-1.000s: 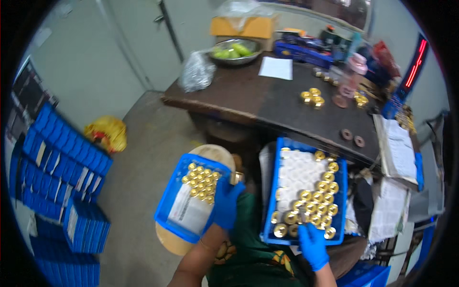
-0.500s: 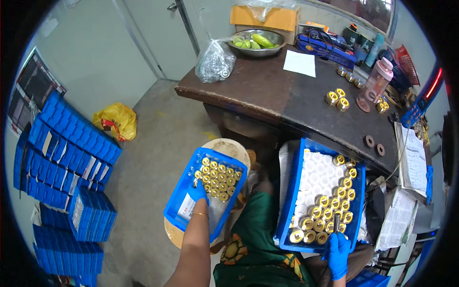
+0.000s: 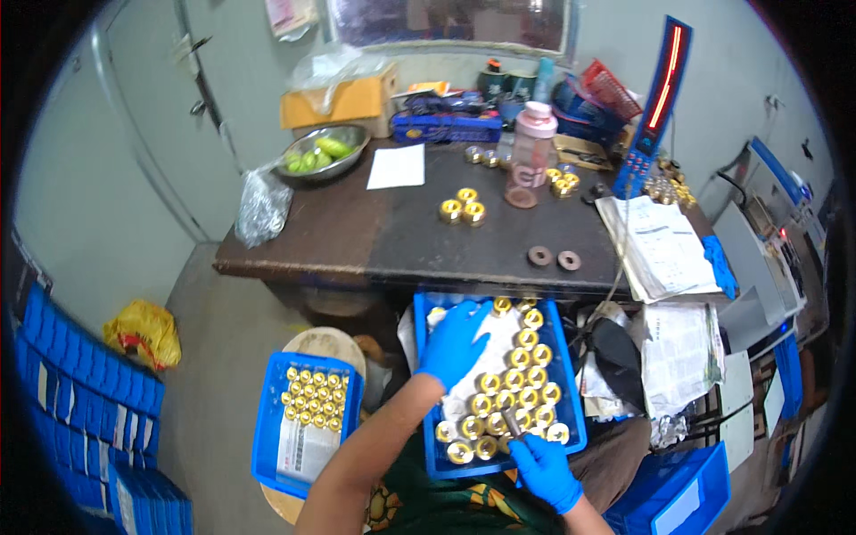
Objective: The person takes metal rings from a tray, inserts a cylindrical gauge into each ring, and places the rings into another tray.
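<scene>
A blue tray (image 3: 575,437) in front of me holds rows of gold-coloured metal rings (image 3: 514,379) on a white lining (image 3: 481,361). My left hand (image 3: 455,343), in a blue glove, reaches over the tray's far left part, fingers spread, nothing visible in its grasp. One ring (image 3: 502,306) sits just beyond its fingertips. In blue-gloved fingers, my right hand (image 3: 546,473) grips a short grey metal rod (image 3: 510,421) tilted over the near rings. To the left, a smaller blue tray (image 3: 267,437) with rows of small gold-coloured pieces (image 3: 315,397) rests on a round stool (image 3: 325,343).
Beyond the tray stands a dark table (image 3: 339,232) bearing a pink bottle (image 3: 532,147), three gold rings (image 3: 464,207), two brown discs (image 3: 553,259), a bowl of green vegetables (image 3: 325,153) and papers (image 3: 660,241). Blue bins (image 3: 80,383) are stacked at left.
My left hand has gone from the small left tray to the larger tray. The right hand still holds the rod over the rings. The whole view has swung to the right.
</scene>
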A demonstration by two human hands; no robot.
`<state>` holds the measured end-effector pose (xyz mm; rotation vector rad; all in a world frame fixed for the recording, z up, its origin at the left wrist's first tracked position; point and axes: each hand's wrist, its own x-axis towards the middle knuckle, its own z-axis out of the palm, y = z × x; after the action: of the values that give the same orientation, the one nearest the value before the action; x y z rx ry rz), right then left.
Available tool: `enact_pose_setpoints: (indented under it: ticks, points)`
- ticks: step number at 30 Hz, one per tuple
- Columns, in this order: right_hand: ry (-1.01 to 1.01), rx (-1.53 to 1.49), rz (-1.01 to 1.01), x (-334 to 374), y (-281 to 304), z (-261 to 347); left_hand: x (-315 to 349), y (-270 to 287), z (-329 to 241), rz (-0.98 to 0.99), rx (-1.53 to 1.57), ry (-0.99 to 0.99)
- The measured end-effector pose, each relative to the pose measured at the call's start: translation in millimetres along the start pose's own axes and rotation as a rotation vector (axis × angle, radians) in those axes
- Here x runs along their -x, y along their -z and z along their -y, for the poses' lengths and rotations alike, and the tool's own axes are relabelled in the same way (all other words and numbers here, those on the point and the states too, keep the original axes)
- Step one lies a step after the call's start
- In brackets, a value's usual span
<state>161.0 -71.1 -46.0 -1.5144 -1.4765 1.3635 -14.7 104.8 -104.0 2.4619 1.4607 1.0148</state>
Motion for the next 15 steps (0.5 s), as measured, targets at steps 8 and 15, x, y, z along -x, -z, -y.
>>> enact_pose_setpoints:
  ticks: [8,15]
  points:
    - [0.036,-0.125,-0.083,19,25,-6,-37,-77,5,0.019,-0.051,0.198]
    - [0.132,-0.03,-0.128,-13,24,-5,-2,10,-76,0.154,1.361,0.508]
